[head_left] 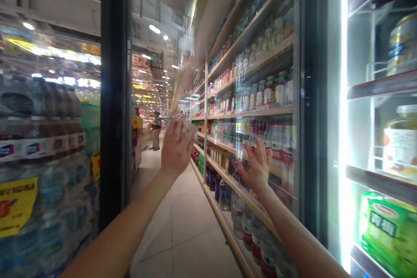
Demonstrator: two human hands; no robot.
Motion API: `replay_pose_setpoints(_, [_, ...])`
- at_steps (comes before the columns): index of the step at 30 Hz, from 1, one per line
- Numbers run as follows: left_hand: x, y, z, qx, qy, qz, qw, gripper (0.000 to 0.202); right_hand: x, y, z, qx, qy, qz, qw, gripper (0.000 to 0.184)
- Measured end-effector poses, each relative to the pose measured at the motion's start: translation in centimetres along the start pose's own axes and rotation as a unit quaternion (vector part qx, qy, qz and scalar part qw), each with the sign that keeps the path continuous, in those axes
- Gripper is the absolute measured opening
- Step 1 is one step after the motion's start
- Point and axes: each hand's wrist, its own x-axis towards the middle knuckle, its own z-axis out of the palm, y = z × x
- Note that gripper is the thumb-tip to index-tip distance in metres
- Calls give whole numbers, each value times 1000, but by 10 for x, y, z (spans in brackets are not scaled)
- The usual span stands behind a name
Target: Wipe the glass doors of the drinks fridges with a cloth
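A glass door with a black frame [114,74] stands swung out in front of me, and shelves of bottles show through its pane. My left hand [177,145] is raised against or just short of the glass, its fingers stretched upward and a little blurred. To the right, my right hand [257,167] is also up at the pane, with fingers spread and nothing in it. Whether either palm touches the glass I cannot tell.
On the right, a lit cooler has shelves [381,84] with a can [404,43], a bottle [402,143] and a green package [387,230]. Stacked bottle packs [42,139] with a yellow sign [18,206] stand left. A person [156,130] is down the tiled aisle [189,226].
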Motion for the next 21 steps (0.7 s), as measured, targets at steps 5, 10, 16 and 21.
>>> replay_pose_setpoints(5, [6,8,5,-58,-54,143,987,47,0,0,0,1,6,5,1000,60])
replay_pose_setpoints(10, [15,-9,-1,9,-14,-52,999,47,2,-2,-1,3,-5,3,1000,61])
replay_pose_setpoints(16, [-5,0,-5,-77,-141,290,944,49,-3,5,-6,-12,-29,6,999,53])
replay_pose_setpoints(21, [11,-52,-19,28,-29,-7,999,52,-2,-6,-4,3,-26,20,999,58])
